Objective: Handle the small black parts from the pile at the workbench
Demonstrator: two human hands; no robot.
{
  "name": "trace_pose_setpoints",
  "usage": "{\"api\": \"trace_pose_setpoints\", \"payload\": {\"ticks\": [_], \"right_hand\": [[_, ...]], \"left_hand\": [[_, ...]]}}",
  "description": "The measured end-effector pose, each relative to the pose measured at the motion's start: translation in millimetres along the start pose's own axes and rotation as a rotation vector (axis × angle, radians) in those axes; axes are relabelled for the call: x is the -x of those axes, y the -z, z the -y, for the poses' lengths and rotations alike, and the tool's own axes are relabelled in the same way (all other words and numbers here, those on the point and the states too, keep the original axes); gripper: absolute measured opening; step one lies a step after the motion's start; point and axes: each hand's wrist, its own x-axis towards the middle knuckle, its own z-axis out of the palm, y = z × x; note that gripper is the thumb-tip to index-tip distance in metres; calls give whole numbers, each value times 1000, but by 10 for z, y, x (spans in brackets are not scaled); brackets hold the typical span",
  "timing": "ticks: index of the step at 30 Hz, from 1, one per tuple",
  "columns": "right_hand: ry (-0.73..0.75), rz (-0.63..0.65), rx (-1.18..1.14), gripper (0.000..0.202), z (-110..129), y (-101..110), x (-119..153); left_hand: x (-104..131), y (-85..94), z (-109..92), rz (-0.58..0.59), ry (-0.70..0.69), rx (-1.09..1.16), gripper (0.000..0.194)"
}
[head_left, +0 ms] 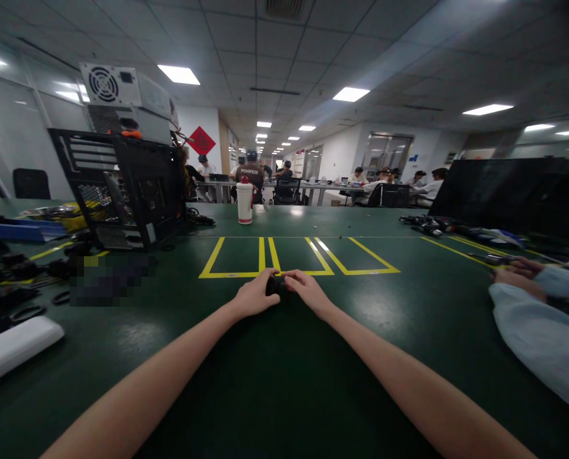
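- We are gripping a small black object [271, 286] with our left hand [255, 295], thumb and fingers parted around it.
- We are holding our right hand [306, 291] beside it, fingers bent; whether they are pinching, we cannot tell.
- We are facing 3 yellow tape outlines [320, 273] just beyond.

Faintly glossy, smooth worktop [384, 299] beneath a perforated metal computer case [156, 191]; right of it, a dark object [271, 286], apparently plastic.
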Motion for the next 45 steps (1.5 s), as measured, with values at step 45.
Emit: {"api": "trace_pose_setpoints", "payload": {"ticks": [45], "right_hand": [[74,80,-315,44,122,60,142]], "left_hand": [[99,-89,75,-121,-347,186,58]]}}
